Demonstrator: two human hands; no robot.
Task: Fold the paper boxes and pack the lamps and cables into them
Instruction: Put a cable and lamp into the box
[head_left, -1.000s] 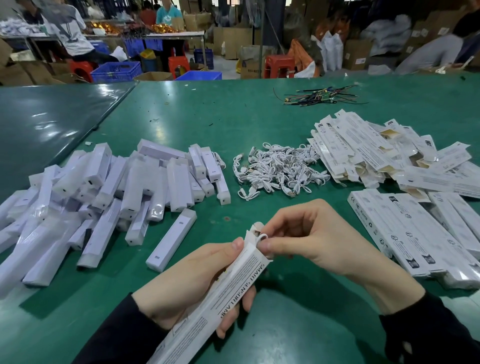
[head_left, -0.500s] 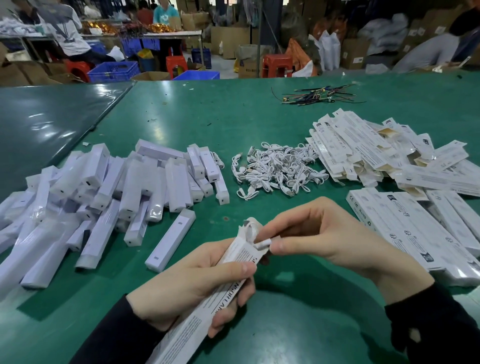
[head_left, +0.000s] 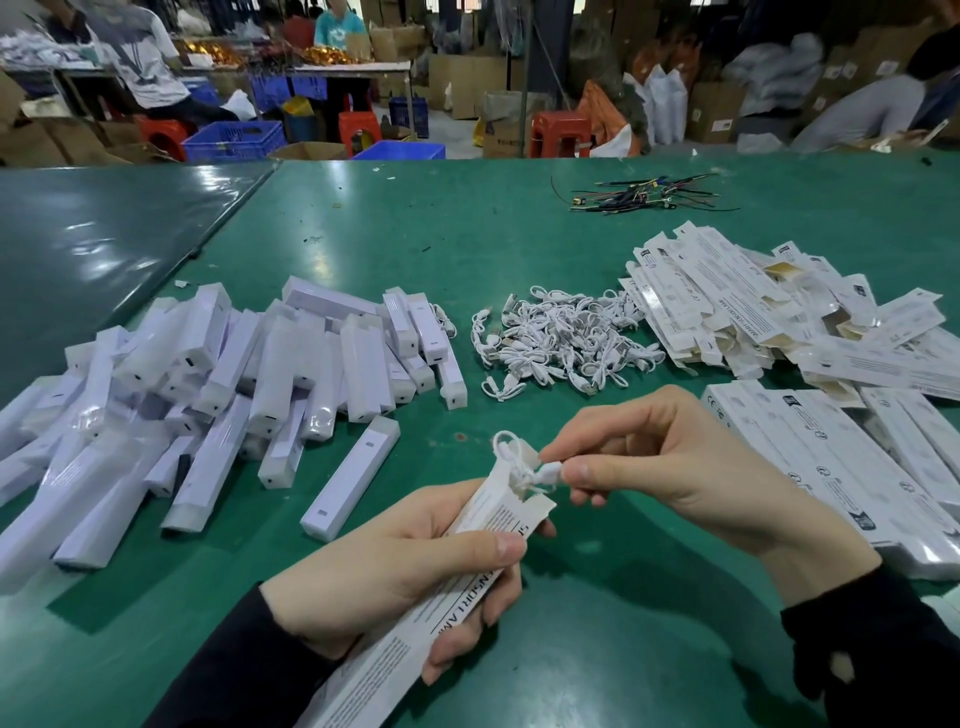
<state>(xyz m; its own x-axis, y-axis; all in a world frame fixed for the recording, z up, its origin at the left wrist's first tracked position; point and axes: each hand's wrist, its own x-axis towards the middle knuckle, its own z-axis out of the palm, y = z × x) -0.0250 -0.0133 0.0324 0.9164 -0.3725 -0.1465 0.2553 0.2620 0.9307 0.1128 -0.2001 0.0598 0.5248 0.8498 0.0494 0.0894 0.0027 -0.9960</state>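
step: cable into box | left hand grips paper box, long axis rising toward open top end | right hand fingers pinch coiled cable at that mouth, just right of it

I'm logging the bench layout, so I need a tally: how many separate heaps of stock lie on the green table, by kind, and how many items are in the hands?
Lamp heaps: 1
White cable heaps: 1
Flat box heaps: 2, the second nearer
Dark wire bundles: 1
Held box, left hand: 1
Held cable, right hand: 1
Total: 5 heaps, 2 held items
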